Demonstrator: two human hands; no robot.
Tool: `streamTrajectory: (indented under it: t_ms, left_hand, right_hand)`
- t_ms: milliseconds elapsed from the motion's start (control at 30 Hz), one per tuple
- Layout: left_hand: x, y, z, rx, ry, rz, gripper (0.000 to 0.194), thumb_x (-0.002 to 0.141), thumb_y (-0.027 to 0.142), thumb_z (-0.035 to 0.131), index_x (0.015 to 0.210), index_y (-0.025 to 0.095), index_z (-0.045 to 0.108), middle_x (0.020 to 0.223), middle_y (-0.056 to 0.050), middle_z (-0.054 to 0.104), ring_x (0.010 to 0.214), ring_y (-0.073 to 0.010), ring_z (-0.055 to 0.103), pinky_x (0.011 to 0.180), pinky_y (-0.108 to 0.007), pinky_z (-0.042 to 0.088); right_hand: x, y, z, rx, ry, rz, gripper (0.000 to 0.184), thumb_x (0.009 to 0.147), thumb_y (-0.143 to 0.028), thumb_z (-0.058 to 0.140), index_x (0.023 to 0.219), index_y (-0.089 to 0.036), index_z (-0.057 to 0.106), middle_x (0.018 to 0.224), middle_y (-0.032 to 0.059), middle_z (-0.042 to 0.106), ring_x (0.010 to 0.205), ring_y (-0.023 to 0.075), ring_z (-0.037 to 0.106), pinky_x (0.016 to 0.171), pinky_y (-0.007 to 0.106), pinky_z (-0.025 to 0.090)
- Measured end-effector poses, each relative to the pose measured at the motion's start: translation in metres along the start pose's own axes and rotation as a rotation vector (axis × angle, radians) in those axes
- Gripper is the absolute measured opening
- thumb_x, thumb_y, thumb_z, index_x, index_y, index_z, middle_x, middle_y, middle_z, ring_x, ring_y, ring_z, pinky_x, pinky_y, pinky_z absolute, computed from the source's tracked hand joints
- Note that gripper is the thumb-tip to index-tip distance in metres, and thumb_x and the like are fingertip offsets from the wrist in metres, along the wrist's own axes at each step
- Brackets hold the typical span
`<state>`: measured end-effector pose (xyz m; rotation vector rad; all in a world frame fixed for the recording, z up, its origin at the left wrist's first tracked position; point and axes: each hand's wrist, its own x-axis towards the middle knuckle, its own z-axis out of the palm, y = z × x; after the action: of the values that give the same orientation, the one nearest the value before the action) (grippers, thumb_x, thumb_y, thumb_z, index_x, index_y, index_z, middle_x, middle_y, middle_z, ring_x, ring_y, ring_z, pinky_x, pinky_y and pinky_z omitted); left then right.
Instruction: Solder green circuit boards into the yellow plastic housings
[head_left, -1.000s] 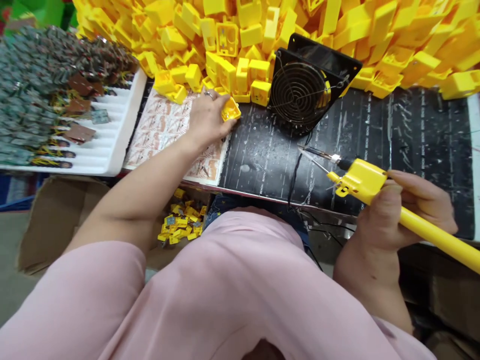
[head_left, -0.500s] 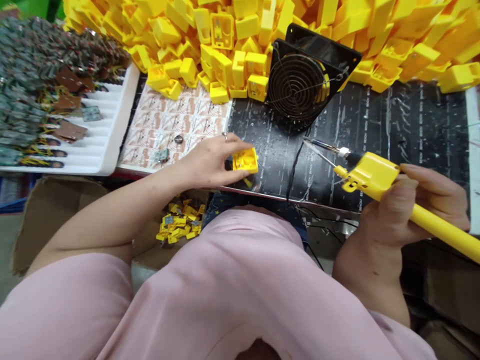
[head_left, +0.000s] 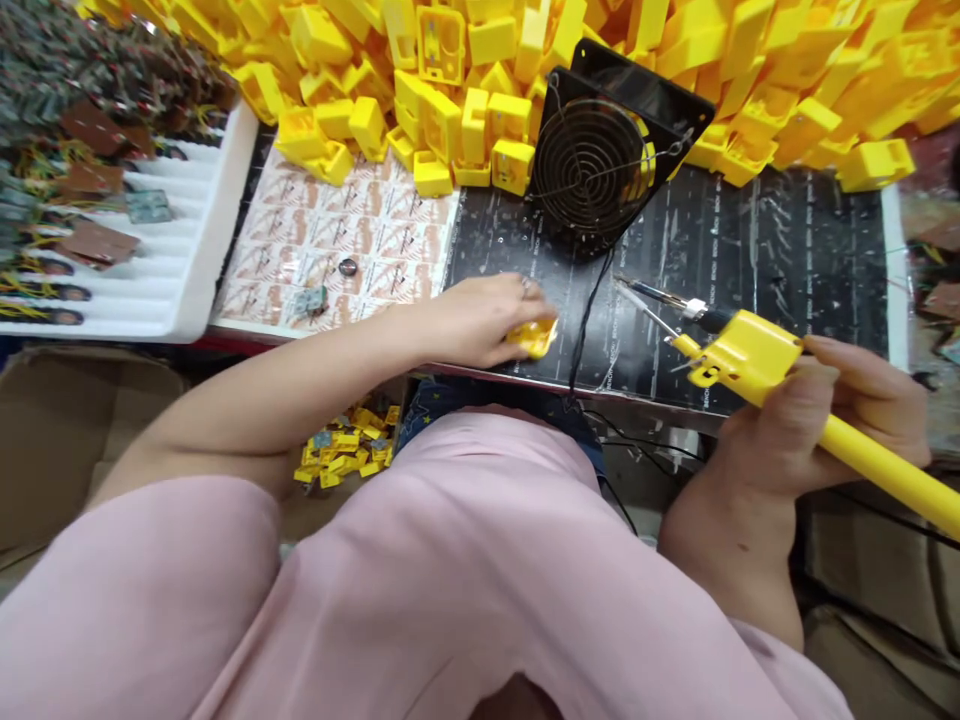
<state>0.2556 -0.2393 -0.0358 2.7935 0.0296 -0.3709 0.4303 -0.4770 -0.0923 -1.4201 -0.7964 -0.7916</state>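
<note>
My left hand (head_left: 499, 318) is closed over a small yellow plastic case (head_left: 536, 338) at the front edge of the black bench top (head_left: 637, 350). Its back faces up and hides most of the case. On the right, my right hand (head_left: 832, 410) grips a yellow soldering iron (head_left: 757, 350) with a thin metal feed tube beside its tip. The iron points left and its tip hovers near the black cable, apart from the case. A small green circuit board (head_left: 310, 300) and a round dark part (head_left: 347, 267) lie on the patterned sheet (head_left: 337, 230), left of my left hand.
A black fan (head_left: 592, 160) with a wire guard stands at the back, its cable (head_left: 589, 320) running to the front edge. Yellow cases (head_left: 442, 120) are heaped behind it. A white foam tray (head_left: 187, 270) holds wired boards at left. Below sits a carton (head_left: 82, 420).
My left hand has moved right with the yellow case and turned, so its back now covers most of it. My right hand still holds the iron in much the same pose.
</note>
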Motion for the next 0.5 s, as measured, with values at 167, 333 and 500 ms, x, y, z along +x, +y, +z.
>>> streamTrajectory:
  t_ms: [167, 333, 500]
  left_hand:
    - [-0.109, -0.015, -0.016, -0.373, -0.415, 0.008, 0.038, 0.092, 0.026, 0.072, 0.129, 0.021, 0.075, 0.125, -0.008, 0.078, 0.112, -0.0215, 0.074, 0.096, -0.024, 0.053]
    - [-0.191, -0.04, -0.004, -0.45, -0.408, -0.238, 0.03, 0.089, 0.029, 0.072, 0.117, 0.025, 0.081, 0.107, -0.004, 0.084, 0.09, -0.0195, 0.079, 0.079, -0.024, 0.059]
    - [-0.178, -0.088, -0.001, -0.188, 0.203, -0.458, 0.033, 0.097, 0.041, 0.055, 0.095, 0.023, 0.082, 0.08, -0.004, 0.08, 0.071, -0.0182, 0.073, 0.071, -0.029, 0.057]
  right_hand:
    - [-0.002, 0.001, 0.016, 0.046, 0.076, 0.069, 0.026, 0.08, -0.055, 0.084, 0.086, -0.03, 0.084, 0.07, -0.0008, 0.073, 0.055, 0.0139, 0.053, 0.073, 0.043, 0.048]
    - [-0.007, -0.001, 0.055, 0.13, 0.18, 0.091, 0.038, 0.07, -0.07, 0.085, 0.076, -0.032, 0.084, 0.061, 0.0017, 0.067, 0.048, 0.0157, 0.047, 0.055, 0.043, 0.043]
    - [-0.008, -0.015, 0.079, 0.219, 0.132, 0.06, 0.054, 0.083, -0.081, 0.067, 0.089, -0.031, 0.085, 0.071, 0.0048, 0.073, 0.049, 0.0147, 0.052, 0.045, 0.037, 0.041]
